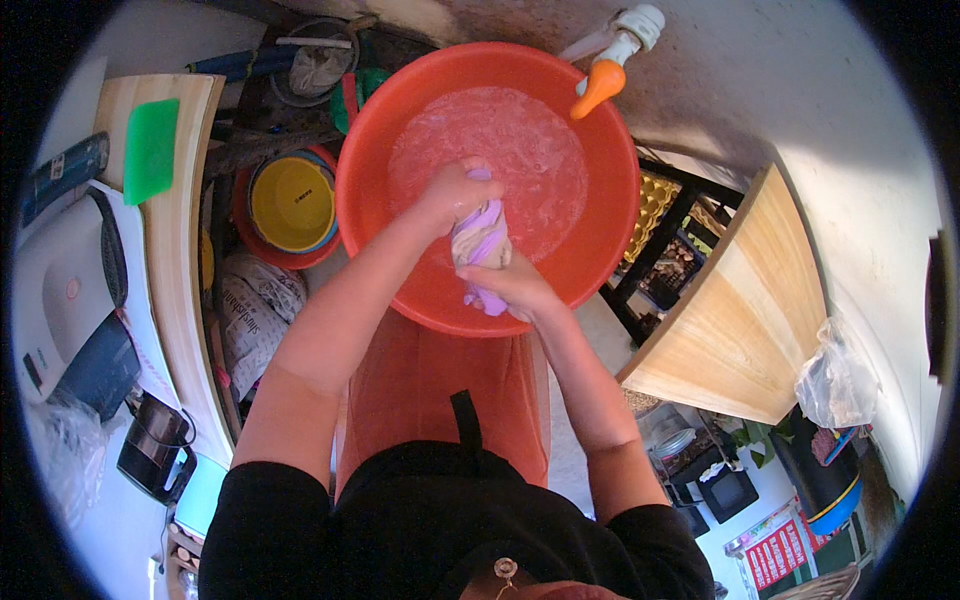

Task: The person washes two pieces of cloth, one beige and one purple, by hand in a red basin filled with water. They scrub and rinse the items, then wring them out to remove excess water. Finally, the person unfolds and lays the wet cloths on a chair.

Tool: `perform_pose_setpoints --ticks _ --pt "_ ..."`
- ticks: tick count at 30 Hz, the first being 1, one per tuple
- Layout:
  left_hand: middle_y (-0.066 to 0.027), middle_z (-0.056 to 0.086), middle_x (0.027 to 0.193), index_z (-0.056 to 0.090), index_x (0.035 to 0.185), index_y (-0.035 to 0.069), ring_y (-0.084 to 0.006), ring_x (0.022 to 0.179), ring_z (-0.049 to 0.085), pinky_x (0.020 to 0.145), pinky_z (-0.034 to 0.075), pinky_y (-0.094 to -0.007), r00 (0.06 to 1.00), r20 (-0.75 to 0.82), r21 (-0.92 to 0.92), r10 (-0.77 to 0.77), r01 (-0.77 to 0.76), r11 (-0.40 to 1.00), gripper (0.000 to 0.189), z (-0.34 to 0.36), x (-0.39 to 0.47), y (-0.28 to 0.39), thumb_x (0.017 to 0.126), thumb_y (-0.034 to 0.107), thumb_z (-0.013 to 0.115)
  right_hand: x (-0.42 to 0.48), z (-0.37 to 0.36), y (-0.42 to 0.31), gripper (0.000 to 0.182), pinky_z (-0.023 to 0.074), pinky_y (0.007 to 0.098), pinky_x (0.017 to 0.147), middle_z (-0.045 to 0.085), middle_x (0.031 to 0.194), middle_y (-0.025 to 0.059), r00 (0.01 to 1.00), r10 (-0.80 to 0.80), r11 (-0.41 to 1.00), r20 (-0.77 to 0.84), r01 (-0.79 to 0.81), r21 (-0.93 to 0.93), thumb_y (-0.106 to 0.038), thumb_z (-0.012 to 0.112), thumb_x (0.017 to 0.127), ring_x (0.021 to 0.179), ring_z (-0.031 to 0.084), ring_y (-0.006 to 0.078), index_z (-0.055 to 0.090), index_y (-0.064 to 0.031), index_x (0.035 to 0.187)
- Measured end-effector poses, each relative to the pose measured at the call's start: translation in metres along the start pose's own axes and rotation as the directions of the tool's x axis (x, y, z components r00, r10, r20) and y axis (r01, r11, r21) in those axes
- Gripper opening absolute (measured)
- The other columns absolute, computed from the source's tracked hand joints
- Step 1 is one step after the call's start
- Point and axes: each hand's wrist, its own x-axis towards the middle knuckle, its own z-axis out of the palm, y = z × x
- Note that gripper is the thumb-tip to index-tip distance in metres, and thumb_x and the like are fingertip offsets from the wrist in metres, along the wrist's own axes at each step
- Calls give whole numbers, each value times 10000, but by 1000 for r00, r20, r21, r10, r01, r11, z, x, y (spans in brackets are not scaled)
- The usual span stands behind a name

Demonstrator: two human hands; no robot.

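A twisted lilac and beige cloth (pixel 482 238) is stretched between my two hands above a large red plastic basin (pixel 360 217). My left hand (pixel 459 196) is closed around its far end. Around the near end, by the basin's front rim, my right hand (pixel 516 286) has its grip, with a loose lilac tail hanging below. Rippled, foamy water (pixel 540 165) covers the bottom of the basin. Parts of the cloth are hidden inside my fists.
A white tap with an orange handle (pixel 602 84) juts over the basin's back right rim. Nested buckets (pixel 294 202) stand at left, beside a wooden counter (pixel 184 300) holding a green cutting board (pixel 151 150). Another wooden board (pixel 739 315) reaches in from the right, above a black rack (pixel 660 255).
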Motion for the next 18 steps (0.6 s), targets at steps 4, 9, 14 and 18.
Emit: perform_pose_setpoints --ticks 4,9,14,18 --pt "-182 679 839 646 913 -1 -300 757 673 663 528 -405 944 -203 531 260 -117 839 316 20 5 -10 695 212 733 63 -24 54 604 542 387 742 637 1093 149 833 -511 721 -210 283 -632 -194 760 737 907 665 273 465 10 1222" --pt "-250 673 859 638 893 -13 -400 783 671 684 528 -466 841 -506 519 192 119 847 324 24 12 -21 695 230 719 78 -15 47 817 527 448 796 619 1146 248 792 -474 633 -384 4 -774 -239 795 704 992 647 370 324 14 1322" --pt "-266 667 888 621 946 -35 -400 793 670 711 530 -467 730 -670 404 132 210 890 379 14 21 -32 690 221 734 56 20 27 832 528 477 765 648 1031 265 748 -518 449 -415 -175 -876 -259 789 709 916 653 417 284 2 1316" --pt "-234 658 1015 590 1100 -25 -347 935 657 792 517 -449 922 -384 315 36 94 944 524 10 15 -25 750 332 747 51 -9 41 686 543 446 667 658 936 205 778 -557 548 -291 82 -832 -232 767 738 801 673 366 368 5 1242"
